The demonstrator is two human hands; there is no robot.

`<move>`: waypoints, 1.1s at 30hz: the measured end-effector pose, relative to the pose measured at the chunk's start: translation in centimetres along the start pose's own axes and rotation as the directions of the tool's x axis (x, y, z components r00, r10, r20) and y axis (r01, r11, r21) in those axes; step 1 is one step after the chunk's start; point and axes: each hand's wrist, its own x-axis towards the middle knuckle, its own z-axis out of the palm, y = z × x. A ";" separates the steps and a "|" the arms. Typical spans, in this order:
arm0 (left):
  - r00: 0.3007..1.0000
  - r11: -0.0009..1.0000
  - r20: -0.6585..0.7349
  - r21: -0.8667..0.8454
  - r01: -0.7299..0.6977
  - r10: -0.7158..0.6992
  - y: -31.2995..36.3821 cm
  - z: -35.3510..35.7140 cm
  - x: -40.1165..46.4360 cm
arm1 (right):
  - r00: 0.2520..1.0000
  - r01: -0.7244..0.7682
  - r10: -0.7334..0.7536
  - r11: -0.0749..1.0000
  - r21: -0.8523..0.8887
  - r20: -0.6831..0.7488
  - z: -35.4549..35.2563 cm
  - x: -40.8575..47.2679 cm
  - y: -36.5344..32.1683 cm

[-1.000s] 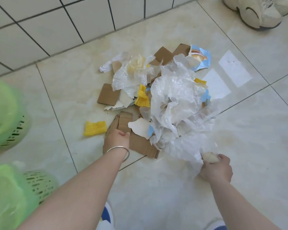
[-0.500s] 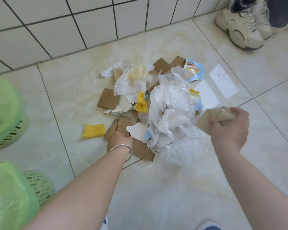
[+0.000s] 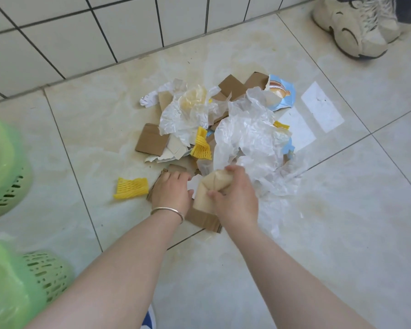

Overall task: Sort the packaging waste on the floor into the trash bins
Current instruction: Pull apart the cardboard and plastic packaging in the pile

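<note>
1. Gripping a rolled beige cardboard piece (image 3: pixel 215 186), the right hand (image 3: pixel 235 200) has fingers curled round it, just above the near edge of the waste pile (image 3: pixel 223 129).
2. Left hand (image 3: pixel 172 192), w/ a silver bracelet (image 3: pixel 167 211), rests on flat brown cardboard (image 3: pixel 204 219) at the pile's near-left edge; fingers look loosely bent, possibly pinching the sheet, can't tell.
3. Yellow foam net (image 3: pixel 131 188) lies left of the pile, apart.
4. Two green bins (image 3: pixel 7 186), far left of the pile.
5. Sneaker (image 3: pixel 354 27), far right beyond the pile.
</note>
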 end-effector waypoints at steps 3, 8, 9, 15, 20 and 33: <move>0.998 0.996 0.067 0.090 0.003 -0.009 -0.6 0.2 1.0 | 0.985 0.041 -0.001 0.975 -0.221 0.175 1.7 0.4 0.7; 0.994 0.996 0.106 0.093 0.018 -0.028 -0.6 1.0 1.8 | 0.940 0.205 -0.036 0.853 -0.479 0.338 3.7 2.0 1.3; 0.995 0.997 0.093 0.068 0.029 -0.035 -0.6 1.2 1.8 | 0.932 0.201 -0.016 0.854 -0.480 0.362 3.6 2.4 1.6; 1.000 0.997 0.031 -0.083 0.006 -0.003 -1.6 1.0 2.2 | 0.915 0.173 0.053 0.843 -0.509 0.399 0.9 4.9 3.3; 1.000 0.988 0.026 -0.151 -0.002 0.006 -3.0 0.1 1.6 | 0.912 0.149 0.127 0.784 -0.603 0.389 -3.7 6.4 5.1; 0.958 0.947 0.211 -0.215 0.240 -0.195 -3.3 0.3 0.7 | 0.853 0.335 -0.005 0.772 -0.540 0.521 3.1 3.3 4.3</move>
